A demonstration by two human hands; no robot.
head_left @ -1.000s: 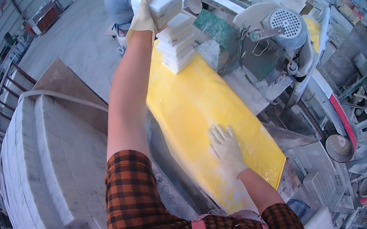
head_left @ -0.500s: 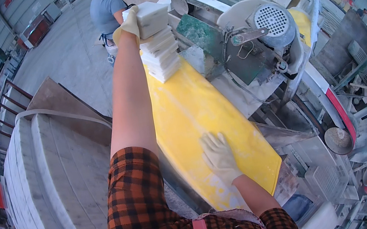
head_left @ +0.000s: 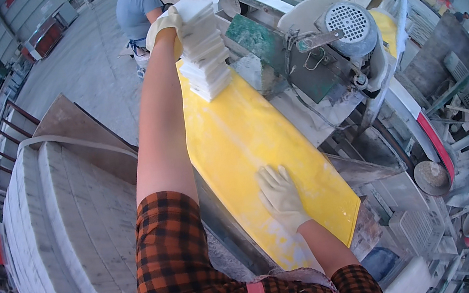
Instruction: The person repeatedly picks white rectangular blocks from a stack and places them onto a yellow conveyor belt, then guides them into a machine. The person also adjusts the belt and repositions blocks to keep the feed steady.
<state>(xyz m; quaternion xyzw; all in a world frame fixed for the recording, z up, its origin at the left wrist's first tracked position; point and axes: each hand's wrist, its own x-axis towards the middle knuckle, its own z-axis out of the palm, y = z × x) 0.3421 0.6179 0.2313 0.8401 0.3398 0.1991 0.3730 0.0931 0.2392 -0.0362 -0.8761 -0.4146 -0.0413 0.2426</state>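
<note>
My left hand [head_left: 165,30], in a cream glove, is at the far end of the yellow-covered work surface [head_left: 252,143]. Its fingers are closed at the left edge of the top white marble tile [head_left: 192,9]; the thumb side is partly hidden. Beneath that tile stands an uneven stack of similar tiles [head_left: 206,65], their edges out of line. Nearer to me, my right hand [head_left: 281,197], gloved alike, lies flat on the yellow surface with its fingers spread and nothing in it.
To the right is a machine with a round-grilled motor [head_left: 348,24]. Large marble slabs [head_left: 61,217] stand at the left beside a brown board [head_left: 77,138]. Another person [head_left: 140,14] stands beyond the stack. Stone scraps [head_left: 468,109] lie at the far right.
The top tile has come down and sits more evenly on the stack, my left hand still at its edge. My right hand stays flat in nearly the same place.
</note>
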